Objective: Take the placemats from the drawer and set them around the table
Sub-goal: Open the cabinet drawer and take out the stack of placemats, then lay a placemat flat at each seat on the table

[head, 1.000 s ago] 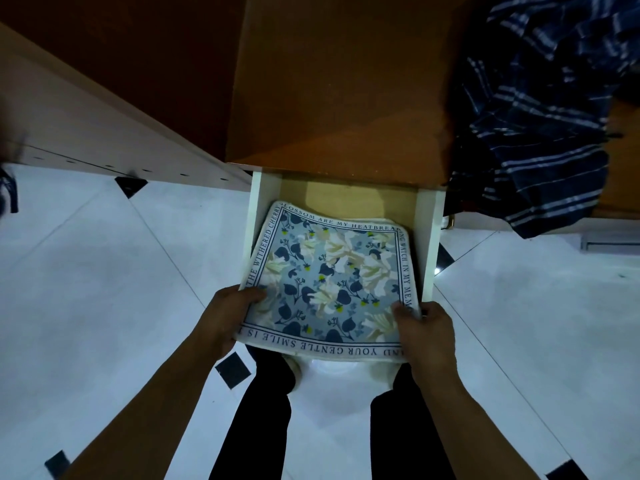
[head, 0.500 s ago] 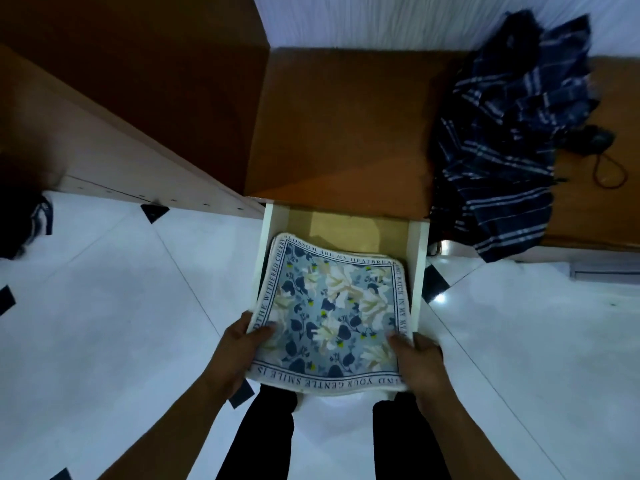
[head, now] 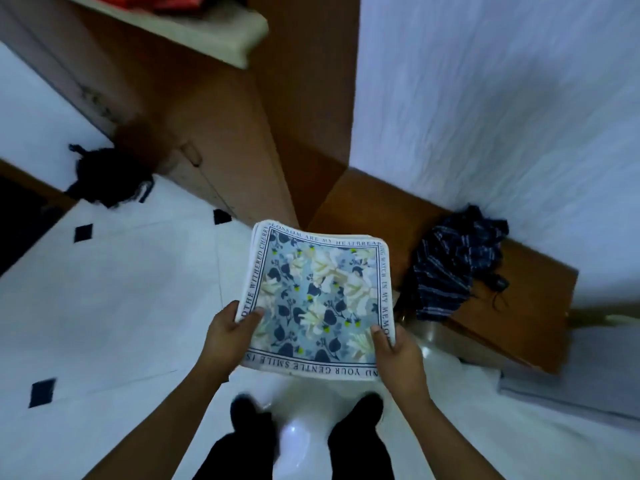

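Note:
I hold a stack of square placemats (head: 318,299) flat in front of me, above the floor. The top one has a blue floral print with white blossoms and a border of dark lettering. My left hand (head: 227,332) grips the stack's near left corner, thumb on top. My right hand (head: 398,351) grips the near right corner the same way. The drawer is hidden behind the stack and my arms. No table is in view.
A low brown wooden cabinet (head: 519,299) runs along the white wall on the right, with a dark striped cloth (head: 450,271) heaped on it. A taller brown cupboard (head: 214,140) stands ahead left. A black bundle (head: 110,178) lies on the white tiled floor (head: 121,289).
The placemats have come up out of the drawer, both hands still gripping them. My view has swung up and away, so the open drawer no longer shows.

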Available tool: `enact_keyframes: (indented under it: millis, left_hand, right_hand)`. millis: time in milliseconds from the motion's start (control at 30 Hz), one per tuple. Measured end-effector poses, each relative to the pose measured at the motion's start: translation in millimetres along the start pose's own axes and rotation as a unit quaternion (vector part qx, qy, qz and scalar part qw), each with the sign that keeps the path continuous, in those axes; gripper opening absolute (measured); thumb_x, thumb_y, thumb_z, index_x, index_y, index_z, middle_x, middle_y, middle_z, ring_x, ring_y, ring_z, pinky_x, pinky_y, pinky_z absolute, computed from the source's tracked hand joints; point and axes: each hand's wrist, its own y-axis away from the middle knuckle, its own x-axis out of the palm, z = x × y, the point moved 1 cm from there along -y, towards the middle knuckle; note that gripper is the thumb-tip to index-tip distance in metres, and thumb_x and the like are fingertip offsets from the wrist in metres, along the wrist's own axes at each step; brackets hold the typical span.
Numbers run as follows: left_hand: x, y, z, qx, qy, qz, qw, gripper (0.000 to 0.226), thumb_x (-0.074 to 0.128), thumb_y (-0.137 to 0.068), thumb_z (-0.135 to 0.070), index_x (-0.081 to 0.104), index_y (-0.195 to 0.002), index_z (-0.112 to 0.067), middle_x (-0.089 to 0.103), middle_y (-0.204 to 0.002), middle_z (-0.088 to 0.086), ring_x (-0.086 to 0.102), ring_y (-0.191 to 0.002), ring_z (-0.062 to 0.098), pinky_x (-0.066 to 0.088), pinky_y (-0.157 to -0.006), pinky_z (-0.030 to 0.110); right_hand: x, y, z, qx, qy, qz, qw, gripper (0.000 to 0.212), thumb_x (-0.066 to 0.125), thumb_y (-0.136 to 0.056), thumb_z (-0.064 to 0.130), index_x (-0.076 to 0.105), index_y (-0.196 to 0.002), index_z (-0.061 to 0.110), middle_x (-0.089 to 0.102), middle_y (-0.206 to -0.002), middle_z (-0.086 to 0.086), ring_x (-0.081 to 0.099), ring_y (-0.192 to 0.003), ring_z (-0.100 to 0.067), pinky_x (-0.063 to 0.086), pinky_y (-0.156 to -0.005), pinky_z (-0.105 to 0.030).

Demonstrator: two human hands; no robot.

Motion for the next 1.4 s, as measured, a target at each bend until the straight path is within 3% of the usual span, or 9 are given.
enact_keyframes:
  millis: [167, 267, 533, 700, 933, 1033, 1200, 1333, 1400]
  left_hand:
    - [-90.3, 63.7, -21.5, 0.034, 0.063, -0.087, 0.994, 0.017, 0.065, -0.09, -0.028, 0.066, -0.083, -0.013, 0.068, -0.074, 0.012, 0.062, -0.065, 0.018, 0.05, -0.059, 0.034]
    - [-157.4, 96.3, -17.2, 0.034, 0.112, -0.151, 0.981, 0.019, 0.068, -0.088, -0.027, 0.066, -0.082, -0.009, 0.064, -0.069, 0.009, 0.058, -0.062, 0.019, 0.047, -0.056, 0.031]
    - [-378.5, 216.3, 66.3, 0.027, 0.192, -0.337, 0.921, 0.014, 0.069, -0.086, -0.028, 0.07, -0.087, -0.014, 0.075, -0.077, 0.01, 0.072, -0.067, 0.03, 0.054, -0.053, 0.036]
    - [-489.2, 299.9, 137.1, 0.008, 0.231, -0.43, 0.873, 0.02, 0.068, -0.084, -0.034, 0.068, -0.091, -0.015, 0.075, -0.082, 0.017, 0.072, -0.068, 0.037, 0.06, -0.06, 0.051]
    - [-578.6, 367.3, 209.3, -0.023, 0.288, -0.582, 0.76, 0.008, 0.066, -0.089, -0.016, 0.069, -0.092, -0.01, 0.075, -0.084, 0.02, 0.073, -0.07, 0.036, 0.061, -0.063, 0.052]
    - [-612.8, 388.8, 233.6, -0.04, 0.295, -0.639, 0.709, 0.013, 0.07, -0.085, -0.024, 0.07, -0.092, -0.013, 0.076, -0.083, 0.014, 0.073, -0.071, 0.034, 0.06, -0.066, 0.054]
    - [-659.1, 429.0, 260.8, -0.087, 0.308, -0.732, 0.601, 0.015, 0.068, -0.088, -0.025, 0.069, -0.099, -0.014, 0.077, -0.083, 0.011, 0.074, -0.069, 0.03, 0.061, -0.066, 0.05]
    - [-675.7, 461.0, 278.7, -0.126, 0.317, -0.796, 0.501, 0.012, 0.064, -0.091, -0.024, 0.068, -0.095, -0.013, 0.074, -0.077, 0.009, 0.07, -0.059, 0.023, 0.054, -0.048, 0.03]
    - [-678.4, 476.4, 290.4, -0.143, 0.324, -0.814, 0.461, 0.014, 0.064, -0.091, -0.024, 0.067, -0.094, -0.01, 0.072, -0.075, 0.011, 0.07, -0.061, 0.029, 0.056, -0.048, 0.034]
  right_hand:
    - [11.3, 51.8, 89.9, -0.107, 0.066, 0.026, 0.992, 0.026, 0.058, -0.092, 0.044, 0.064, -0.088, 0.02, 0.068, -0.077, -0.001, 0.065, -0.071, -0.018, 0.055, -0.066, -0.038]
    - [46.3, 91.7, 140.0, -0.176, 0.052, 0.046, 0.982, 0.022, 0.06, -0.092, 0.039, 0.063, -0.08, 0.02, 0.067, -0.073, 0.001, 0.064, -0.069, -0.017, 0.052, -0.064, -0.037]
    - [230.0, 238.4, 223.2, -0.318, 0.063, 0.164, 0.932, 0.051, 0.054, -0.078, 0.062, 0.062, -0.076, 0.012, 0.068, -0.069, -0.006, 0.065, -0.067, -0.027, 0.054, -0.063, -0.043]
    - [342.3, 349.7, 256.5, -0.375, 0.06, 0.265, 0.886, 0.039, 0.064, -0.087, 0.042, 0.061, -0.07, 0.007, 0.063, -0.061, -0.008, 0.057, -0.053, -0.022, 0.047, -0.052, -0.035]
    - [493.1, 448.9, 285.5, -0.426, 0.08, 0.401, 0.807, 0.042, 0.063, -0.084, 0.044, 0.058, -0.07, 0.004, 0.058, -0.057, -0.01, 0.048, -0.05, -0.016, 0.042, -0.05, -0.033]
    - [558.7, 489.6, 300.6, -0.44, 0.09, 0.471, 0.759, 0.037, 0.066, -0.089, 0.036, 0.06, -0.069, 0.005, 0.06, -0.061, -0.016, 0.048, -0.051, -0.019, 0.04, -0.052, -0.031]
    - [670.0, 574.8, 326.1, -0.48, 0.117, 0.583, 0.644, 0.035, 0.064, -0.09, 0.035, 0.063, -0.068, 0.007, 0.065, -0.059, -0.008, 0.06, -0.052, -0.025, 0.043, -0.048, -0.031]
    - [744.5, 650.2, 323.1, -0.51, 0.138, 0.648, 0.549, 0.041, 0.063, -0.086, 0.044, 0.062, -0.072, 0.006, 0.066, -0.061, -0.009, 0.064, -0.058, -0.03, 0.052, -0.052, -0.041]
    - [768.6, 685.7, 311.9, -0.515, 0.144, 0.673, 0.511, 0.039, 0.064, -0.085, 0.044, 0.063, -0.07, 0.008, 0.066, -0.059, -0.005, 0.062, -0.056, -0.03, 0.051, -0.052, -0.041]
